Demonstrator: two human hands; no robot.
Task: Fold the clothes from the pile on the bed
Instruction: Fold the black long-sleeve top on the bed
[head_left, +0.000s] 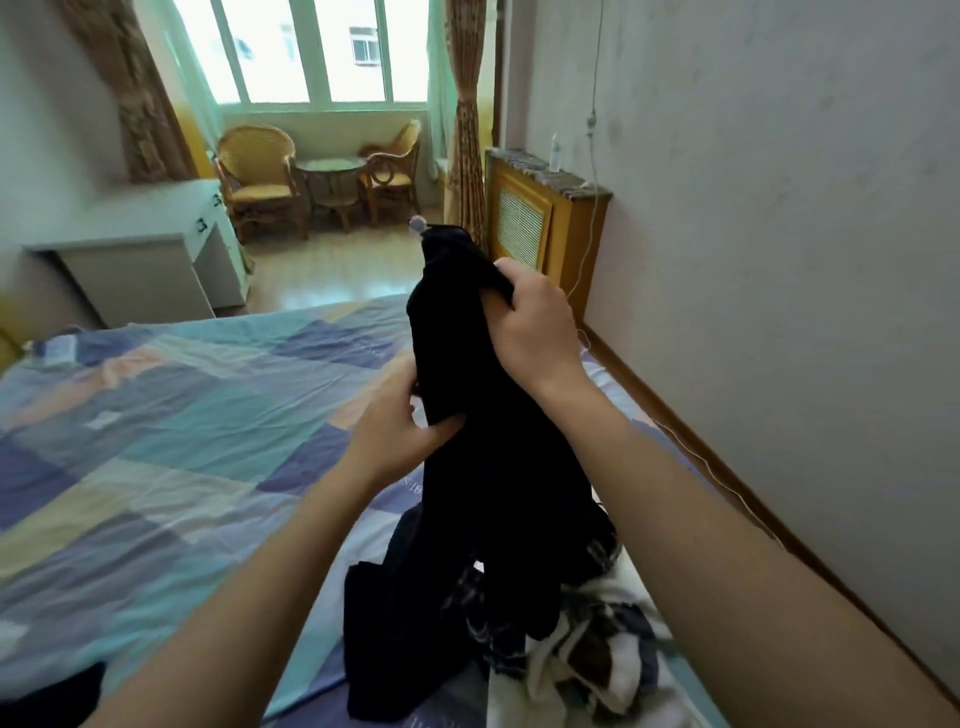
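Note:
A black garment (467, 374) hangs lifted above the bed, its lower part trailing down into the pile. My right hand (535, 322) grips its upper edge with curled fingers. My left hand (400, 421) pinches the cloth lower down on its left side. The pile of clothes (571, 649) lies on the bed's right side below my arms, with dark, patterned and white pieces mixed. A patchwork sheet in blue, teal and beige covers the bed (182, 441).
A wall runs close along the bed's right side. Beyond the bed's foot stand a white desk (156, 249), a wooden radiator cover (550, 218) and wicker chairs (257, 176) with a small table by the window. Another dark cloth (52, 696) lies at the lower left corner.

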